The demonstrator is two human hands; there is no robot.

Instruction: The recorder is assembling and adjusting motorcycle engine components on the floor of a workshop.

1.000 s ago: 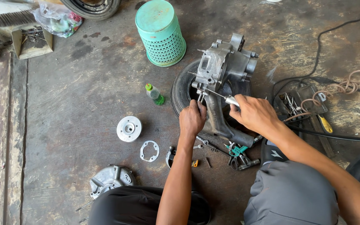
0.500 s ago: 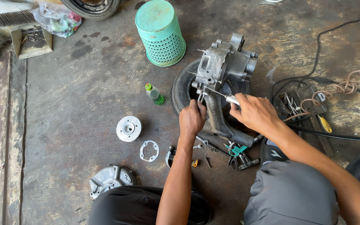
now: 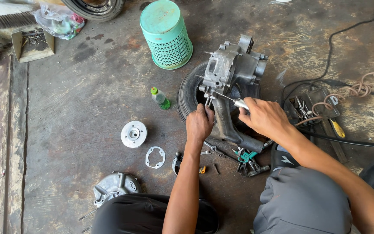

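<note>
basket: mint green, lattice | engine case: silver-grey | tyre: black | bottle: green cap

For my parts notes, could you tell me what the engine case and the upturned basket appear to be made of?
Engine case: probably cast aluminium, judging by its dull grey, rough surface with ribs and bosses. Basket: likely plastic, given the even, matte teal colour and moulded lattice wall.

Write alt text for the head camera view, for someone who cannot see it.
A person's right hand drives a silver-handled screwdriver into a grey metal engine casing resting on a black tyre, while the left hand steadies the casing. An upturned green plastic basket stands on the stained concrete floor.
</note>
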